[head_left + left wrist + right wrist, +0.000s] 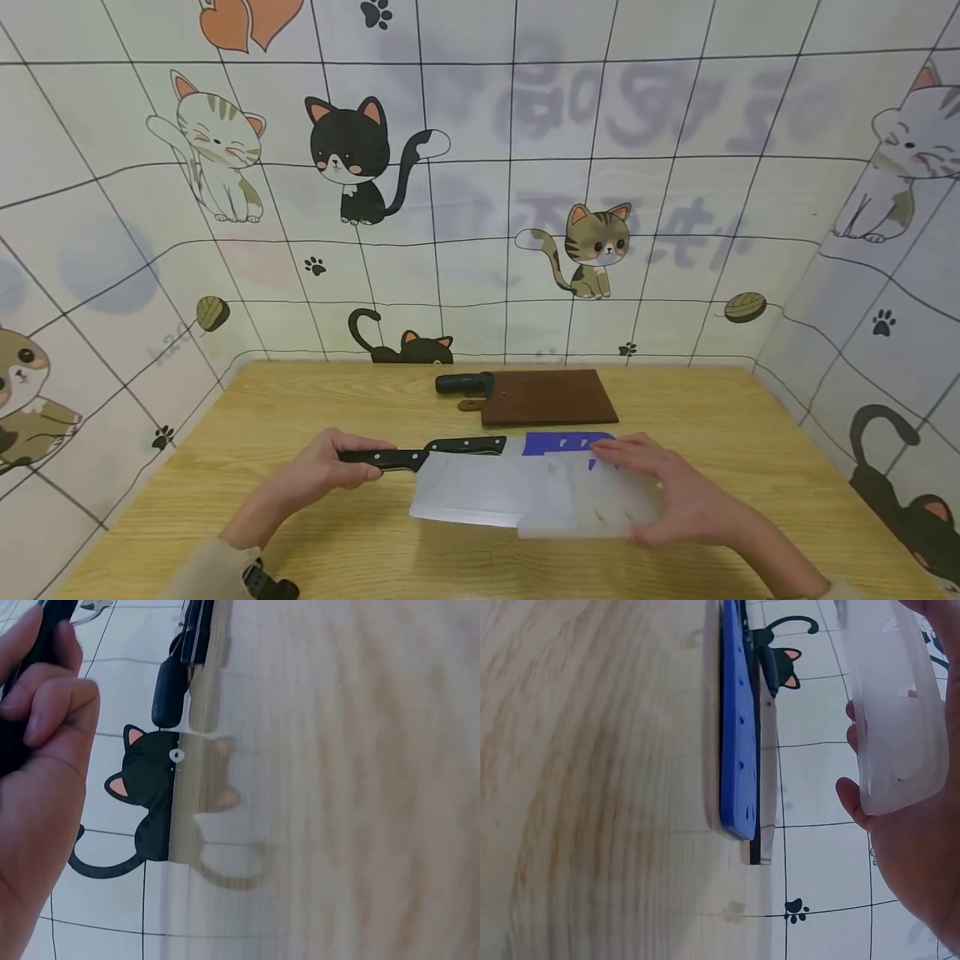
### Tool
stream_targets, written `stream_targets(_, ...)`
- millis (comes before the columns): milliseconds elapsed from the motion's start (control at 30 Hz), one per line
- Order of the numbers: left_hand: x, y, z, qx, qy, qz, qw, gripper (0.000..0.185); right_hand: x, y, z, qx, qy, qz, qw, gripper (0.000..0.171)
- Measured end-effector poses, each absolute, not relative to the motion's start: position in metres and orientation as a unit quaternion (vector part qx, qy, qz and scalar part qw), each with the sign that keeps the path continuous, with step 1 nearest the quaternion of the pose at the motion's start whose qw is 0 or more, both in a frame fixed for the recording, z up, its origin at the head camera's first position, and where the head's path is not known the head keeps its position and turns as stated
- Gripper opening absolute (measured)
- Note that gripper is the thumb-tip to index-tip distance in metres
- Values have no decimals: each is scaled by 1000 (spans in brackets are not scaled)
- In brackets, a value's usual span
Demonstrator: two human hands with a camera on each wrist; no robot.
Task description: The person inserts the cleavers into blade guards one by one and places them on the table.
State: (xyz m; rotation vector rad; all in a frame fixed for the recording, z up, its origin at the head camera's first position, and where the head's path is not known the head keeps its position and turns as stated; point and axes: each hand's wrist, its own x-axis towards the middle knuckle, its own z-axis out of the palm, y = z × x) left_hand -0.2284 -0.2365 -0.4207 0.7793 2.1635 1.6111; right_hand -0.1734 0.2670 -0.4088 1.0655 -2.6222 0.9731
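My left hand (330, 468) grips the black handle (378, 457) of a wide cleaver (465, 493) that lies flat over the wooden table (315, 400). In the left wrist view my fingers (45, 697) curl round that handle (34, 652). My right hand (663, 492) holds a translucent white blade cover (592, 504), which overlaps the far end of the cleaver blade. In the right wrist view the cover (896, 705) sits in my right hand (922, 855), with the fingers round its edge.
Just behind the cleaver lies a second knife with a black handle (468, 445) and a blue cover (564, 442) (735, 727). Farther back rests a brown cutting board (547, 397) with a black cylindrical object (463, 383) (169, 694) beside it. Cat-patterned walls enclose the table.
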Motion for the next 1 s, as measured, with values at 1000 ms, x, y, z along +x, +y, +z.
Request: stream_targets(1000, -225, -201, -416, 248, 791, 542, 139, 38, -168, 266, -427, 313, -908, 242, 139, 92)
